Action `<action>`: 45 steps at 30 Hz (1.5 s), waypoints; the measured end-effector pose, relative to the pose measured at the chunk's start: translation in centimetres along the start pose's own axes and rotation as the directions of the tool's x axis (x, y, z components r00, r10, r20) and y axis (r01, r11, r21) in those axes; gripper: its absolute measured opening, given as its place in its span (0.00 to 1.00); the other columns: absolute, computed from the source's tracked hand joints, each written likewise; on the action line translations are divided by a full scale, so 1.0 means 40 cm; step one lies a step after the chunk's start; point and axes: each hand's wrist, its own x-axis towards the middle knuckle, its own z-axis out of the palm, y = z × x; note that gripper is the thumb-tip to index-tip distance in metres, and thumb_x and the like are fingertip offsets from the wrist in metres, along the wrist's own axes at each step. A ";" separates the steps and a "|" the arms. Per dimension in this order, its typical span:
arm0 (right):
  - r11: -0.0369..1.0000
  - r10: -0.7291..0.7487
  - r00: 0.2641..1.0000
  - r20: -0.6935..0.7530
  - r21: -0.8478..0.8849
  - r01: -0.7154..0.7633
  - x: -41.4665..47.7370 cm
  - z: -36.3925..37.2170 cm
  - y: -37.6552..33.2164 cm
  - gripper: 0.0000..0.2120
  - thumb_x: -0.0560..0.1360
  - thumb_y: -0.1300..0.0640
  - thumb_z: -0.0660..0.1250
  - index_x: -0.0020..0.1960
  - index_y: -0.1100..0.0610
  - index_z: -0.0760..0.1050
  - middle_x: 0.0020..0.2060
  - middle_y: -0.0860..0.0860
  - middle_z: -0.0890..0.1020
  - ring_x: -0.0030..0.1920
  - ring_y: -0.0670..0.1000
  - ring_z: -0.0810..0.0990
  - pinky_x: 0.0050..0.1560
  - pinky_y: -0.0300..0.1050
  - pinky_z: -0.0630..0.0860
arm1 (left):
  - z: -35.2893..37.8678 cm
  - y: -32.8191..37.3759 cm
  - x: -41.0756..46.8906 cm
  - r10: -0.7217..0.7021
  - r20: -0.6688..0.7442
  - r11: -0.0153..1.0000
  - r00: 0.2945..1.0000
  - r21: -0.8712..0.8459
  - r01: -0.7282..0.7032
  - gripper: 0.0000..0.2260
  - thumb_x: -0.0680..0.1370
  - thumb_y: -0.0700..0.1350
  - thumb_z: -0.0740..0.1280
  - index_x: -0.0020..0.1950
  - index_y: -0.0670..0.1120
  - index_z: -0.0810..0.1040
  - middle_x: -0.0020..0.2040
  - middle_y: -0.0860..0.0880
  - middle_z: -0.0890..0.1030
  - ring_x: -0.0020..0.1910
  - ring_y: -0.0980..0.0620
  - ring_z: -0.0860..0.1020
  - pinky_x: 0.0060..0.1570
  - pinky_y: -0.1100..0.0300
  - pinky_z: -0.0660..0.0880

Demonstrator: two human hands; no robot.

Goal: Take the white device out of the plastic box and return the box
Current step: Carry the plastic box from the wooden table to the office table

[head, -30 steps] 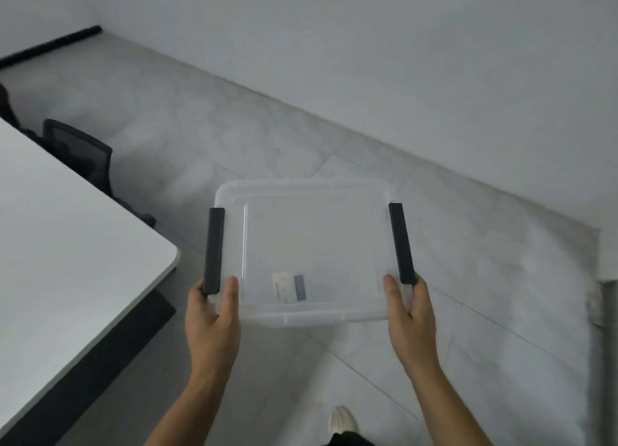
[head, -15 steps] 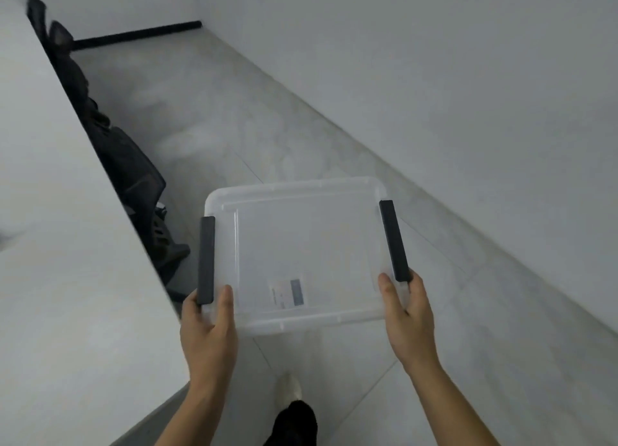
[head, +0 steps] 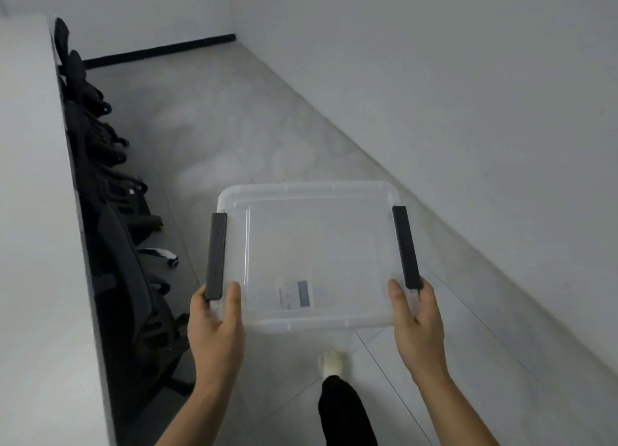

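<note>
I carry a clear plastic box [head: 314,245] with a lid and two black side clips in front of me, held level above the floor. My left hand [head: 215,325] grips its near left corner, thumb on the lid beside the left clip [head: 215,256]. At the near right corner my right hand [head: 416,322] holds on just below the right clip [head: 405,246]. A small label [head: 296,294] shows through the plastic. No white device is visible inside the box.
A long white table [head: 33,228] runs along the left, with several black office chairs [head: 117,231] tucked against it. A grey wall [head: 468,111] closes the right side. Between them lies a tiled aisle [head: 234,127]. My foot [head: 332,362] steps below the box.
The view has swung left, from the table's corner to along the aisle; the row of chairs has come into sight. Both hands keep the same grip on the box.
</note>
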 end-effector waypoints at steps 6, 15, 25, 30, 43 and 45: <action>0.999 -0.050 0.989 0.138 0.009 0.049 0.447 0.218 -0.122 0.19 0.80 0.50 0.62 0.69 0.53 0.68 0.44 0.35 0.72 0.40 0.26 0.74 0.38 0.20 0.68 | 0.198 0.103 0.371 -0.045 -0.171 0.999 0.984 0.013 0.048 0.15 0.78 0.54 0.68 0.61 0.48 0.76 0.51 0.48 0.81 0.49 0.47 0.80 0.51 0.49 0.78; 0.996 -0.082 0.933 0.351 -0.009 0.091 0.921 0.623 -0.395 0.19 0.79 0.48 0.62 0.68 0.51 0.68 0.39 0.38 0.74 0.54 0.46 0.72 0.37 0.21 0.68 | 0.294 0.251 0.879 -0.082 -0.344 0.997 0.935 -0.020 0.080 0.07 0.80 0.47 0.66 0.57 0.48 0.73 0.47 0.59 0.76 0.45 0.70 0.75 0.51 0.71 0.69; 0.990 -0.110 0.912 0.395 -0.034 0.134 1.403 1.258 -0.580 0.18 0.79 0.47 0.62 0.68 0.49 0.68 0.46 0.42 0.78 0.51 0.45 0.77 0.38 0.22 0.69 | 0.350 0.223 1.665 -0.118 -0.435 0.993 0.892 -0.062 0.101 0.15 0.78 0.57 0.64 0.59 0.50 0.76 0.52 0.46 0.81 0.53 0.42 0.79 0.56 0.38 0.76; 0.992 -0.106 0.923 0.370 -0.031 0.126 1.627 1.515 -0.685 0.20 0.79 0.47 0.62 0.69 0.52 0.69 0.49 0.40 0.77 0.46 0.31 0.76 0.40 0.21 0.67 | 0.390 0.276 2.032 -0.101 -0.384 0.995 0.918 -0.036 0.095 0.18 0.81 0.53 0.64 0.63 0.41 0.75 0.51 0.44 0.81 0.53 0.43 0.79 0.57 0.44 0.75; 0.993 -0.099 0.906 0.411 -0.016 0.116 2.301 2.254 -0.961 0.18 0.80 0.49 0.62 0.67 0.52 0.70 0.37 0.40 0.72 0.53 0.52 0.74 0.38 0.30 0.71 | 0.540 0.378 3.015 -0.139 -0.459 0.989 0.878 -0.027 0.143 0.22 0.80 0.54 0.63 0.67 0.40 0.72 0.49 0.44 0.80 0.52 0.43 0.78 0.58 0.45 0.73; 0.992 -0.105 0.884 0.456 -0.017 0.126 2.378 2.374 -1.031 0.18 0.79 0.48 0.62 0.68 0.52 0.70 0.36 0.39 0.72 0.52 0.53 0.75 0.37 0.26 0.70 | 0.521 0.413 3.144 -0.161 -0.487 0.986 0.859 -0.035 0.166 0.19 0.81 0.54 0.63 0.65 0.42 0.73 0.52 0.44 0.81 0.56 0.42 0.78 0.59 0.45 0.73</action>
